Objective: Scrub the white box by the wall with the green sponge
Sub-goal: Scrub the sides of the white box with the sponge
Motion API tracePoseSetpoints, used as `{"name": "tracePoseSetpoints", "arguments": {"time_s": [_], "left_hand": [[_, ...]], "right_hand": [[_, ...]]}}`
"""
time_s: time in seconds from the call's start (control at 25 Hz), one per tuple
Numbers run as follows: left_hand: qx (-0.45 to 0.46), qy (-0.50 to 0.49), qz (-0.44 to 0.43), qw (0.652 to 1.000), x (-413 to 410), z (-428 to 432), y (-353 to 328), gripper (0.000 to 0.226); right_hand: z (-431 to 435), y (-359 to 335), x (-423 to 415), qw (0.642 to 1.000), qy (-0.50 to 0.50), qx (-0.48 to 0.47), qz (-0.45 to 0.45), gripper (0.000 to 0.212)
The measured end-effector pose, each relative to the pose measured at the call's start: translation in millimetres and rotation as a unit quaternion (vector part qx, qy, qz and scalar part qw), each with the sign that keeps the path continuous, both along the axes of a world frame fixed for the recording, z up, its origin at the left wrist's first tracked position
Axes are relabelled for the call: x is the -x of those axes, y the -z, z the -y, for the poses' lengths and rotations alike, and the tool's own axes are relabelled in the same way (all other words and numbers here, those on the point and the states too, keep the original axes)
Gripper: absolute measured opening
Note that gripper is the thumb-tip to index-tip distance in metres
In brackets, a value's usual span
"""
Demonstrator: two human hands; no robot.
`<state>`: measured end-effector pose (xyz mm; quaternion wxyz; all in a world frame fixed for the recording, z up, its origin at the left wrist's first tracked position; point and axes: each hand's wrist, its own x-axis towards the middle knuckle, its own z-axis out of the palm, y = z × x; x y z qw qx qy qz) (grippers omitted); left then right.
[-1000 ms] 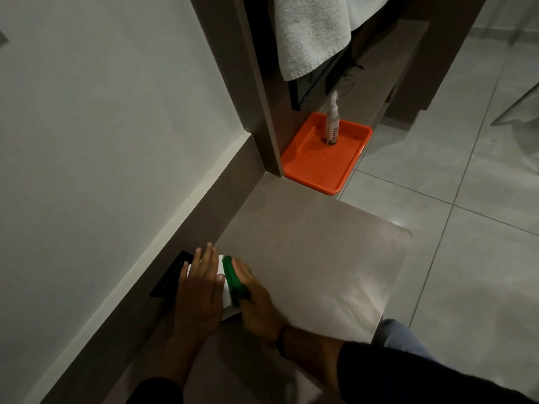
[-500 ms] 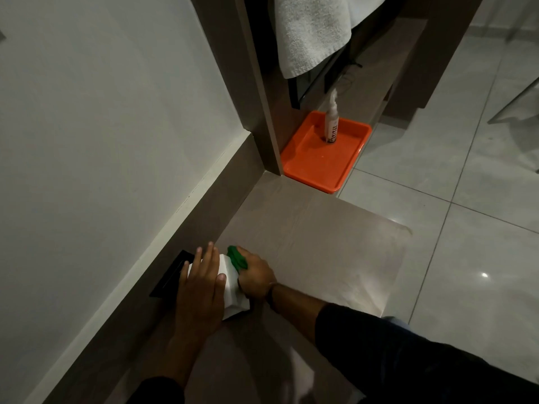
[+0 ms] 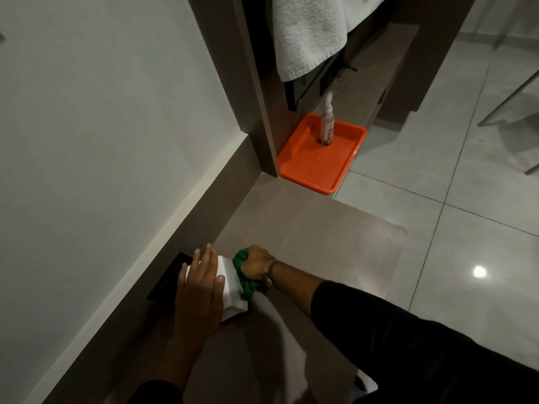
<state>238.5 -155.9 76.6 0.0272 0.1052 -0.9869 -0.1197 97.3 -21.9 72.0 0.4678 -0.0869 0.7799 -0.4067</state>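
A small white box (image 3: 229, 282) stands on the low grey ledge against the wall's brown skirting. My left hand (image 3: 201, 290) lies flat on top of it, fingers pointing away from me, pressing it down. My right hand (image 3: 256, 265) is closed around the green sponge (image 3: 244, 279), which is squashed against the box's right side face. Most of the box top is hidden under my left hand.
A black wall plate (image 3: 166, 279) sits in the skirting just behind the box. Farther along the ledge is an orange tray (image 3: 309, 167) holding an upright white bottle (image 3: 327, 123). A white towel (image 3: 306, 33) hangs above. Glossy floor tiles (image 3: 437, 228) lie to the right.
My right hand has swept the sponge along the box's right side, from near its front end toward the far end. My left hand has stayed on top of the box.
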Motion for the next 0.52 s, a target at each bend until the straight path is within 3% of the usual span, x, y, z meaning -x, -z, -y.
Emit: {"name": "tracePoseSetpoints", "arguments": {"time_s": [0.28,0.4,0.52], "left_hand": [[0.018,0.018,-0.035,0.999,-1.5,-2.5,-2.4,0.056],[0.067,0.054,-0.038,0.996,-6.1,-1.4,-0.8,0.051],[0.099,0.069,-0.033,0.992,-6.5,3.2,4.6,0.046]], "right_hand": [[-46.6,10.0,-73.2,0.998,0.024,-0.006,0.056,0.033],[-21.4,9.1,-38.8,0.999,0.013,-0.012,0.031,0.024],[11.1,1.5,9.8,0.998,-0.038,-0.042,0.001,0.036]]}}
